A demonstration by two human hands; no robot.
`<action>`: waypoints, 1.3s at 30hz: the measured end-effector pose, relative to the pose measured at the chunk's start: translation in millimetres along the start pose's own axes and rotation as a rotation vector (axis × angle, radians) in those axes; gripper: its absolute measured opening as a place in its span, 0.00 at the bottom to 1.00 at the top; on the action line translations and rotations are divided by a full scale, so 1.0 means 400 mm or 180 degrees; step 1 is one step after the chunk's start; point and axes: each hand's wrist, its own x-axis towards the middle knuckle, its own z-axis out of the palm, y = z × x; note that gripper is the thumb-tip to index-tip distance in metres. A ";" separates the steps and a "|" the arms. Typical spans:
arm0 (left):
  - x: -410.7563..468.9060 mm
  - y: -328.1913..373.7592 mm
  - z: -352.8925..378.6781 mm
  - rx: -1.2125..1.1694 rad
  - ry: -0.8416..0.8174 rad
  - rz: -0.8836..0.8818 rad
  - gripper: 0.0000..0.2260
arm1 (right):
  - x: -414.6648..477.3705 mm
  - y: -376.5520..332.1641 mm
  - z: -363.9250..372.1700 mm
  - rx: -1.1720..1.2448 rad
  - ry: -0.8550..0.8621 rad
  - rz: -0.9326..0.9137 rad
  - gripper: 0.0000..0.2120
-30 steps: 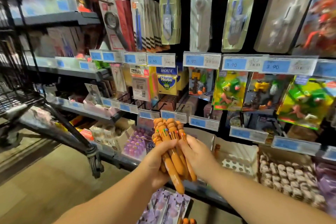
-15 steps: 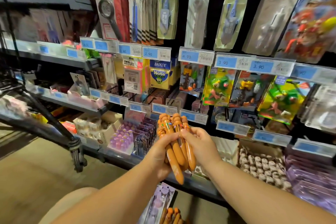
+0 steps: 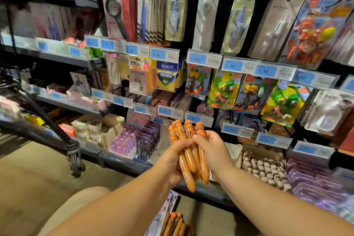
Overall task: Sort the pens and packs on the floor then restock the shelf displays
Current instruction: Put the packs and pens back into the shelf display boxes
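Had a bundle of orange pens (image 3: 188, 159) clamped between both hands, caps up, tips down. Left hand (image 3: 170, 161) wrapped it from the left, thumb across the front. Right hand (image 3: 212, 153) curled round the right side, fingertips pinching just under the caps. Bundle sat in front of the bottom shelf (image 3: 122, 166), off the floor. Spare pens (image 3: 172, 224) lay on the floor below my arms, touching purple packs (image 3: 164, 207). Cart wheel (image 3: 75, 159) was well off left.

Purple packs (image 3: 166, 210) and orange pens (image 3: 175, 224) on the floor (image 3: 28, 188) below the shelf (image 3: 201, 194).
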 end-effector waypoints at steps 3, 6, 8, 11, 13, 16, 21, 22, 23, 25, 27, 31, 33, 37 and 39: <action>-0.010 0.000 -0.001 0.0013 -0.0049 -0.0015 0.14 | -0.009 0.001 -0.006 -0.0127 -0.0013 0.0015 0.10; -0.016 -0.002 0.001 0.0012 -0.0053 -0.0072 0.14 | -0.012 -0.001 -0.015 -0.0102 -0.0079 0.0088 0.11; -0.016 -0.002 0.001 0.0050 -0.0042 -0.0140 0.16 | -0.012 -0.001 -0.023 -0.0097 -0.0143 0.0140 0.12; -0.019 -0.002 0.003 0.0186 -0.0069 -0.0295 0.16 | -0.015 0.000 -0.034 -0.0070 -0.0215 0.0180 0.15; -0.018 -0.004 0.003 0.0296 -0.0045 -0.0348 0.15 | -0.014 0.002 -0.041 -0.0044 -0.0260 0.0244 0.15; -0.018 -0.008 0.005 0.0375 -0.0019 -0.0353 0.15 | -0.008 0.002 -0.048 0.0030 -0.0326 0.0339 0.11; -0.022 -0.015 0.013 0.0304 -0.0043 -0.0263 0.11 | -0.011 -0.002 -0.048 0.0086 -0.0296 0.0389 0.13; -0.023 -0.015 0.014 0.0274 -0.0058 -0.0230 0.12 | -0.012 -0.004 -0.047 0.0085 -0.0285 0.0413 0.13; -0.021 -0.016 0.014 0.0242 -0.0060 -0.0191 0.13 | -0.013 -0.008 -0.045 0.0057 -0.0280 0.0432 0.13; -0.022 -0.012 0.016 0.0165 -0.0057 -0.0110 0.15 | -0.014 -0.021 -0.046 -0.0063 -0.0302 0.0419 0.13; -0.025 -0.009 0.020 0.0088 -0.0100 -0.0078 0.16 | -0.016 -0.035 -0.051 -0.0101 -0.0324 0.0437 0.12; -0.033 -0.017 0.033 0.0024 -0.0116 -0.0081 0.16 | -0.022 -0.044 -0.066 0.0297 -0.0306 0.0618 0.11; -0.033 -0.019 0.043 -0.0002 -0.0118 -0.0074 0.17 | -0.020 -0.046 -0.075 0.0222 -0.0326 0.0587 0.12; -0.024 -0.019 0.057 -0.0087 -0.0258 -0.0113 0.17 | -0.004 -0.059 -0.105 0.0210 -0.0461 0.0660 0.16; -0.008 -0.020 0.062 -0.0061 -0.0299 -0.0172 0.18 | 0.013 -0.068 -0.123 0.0057 -0.0546 0.0748 0.16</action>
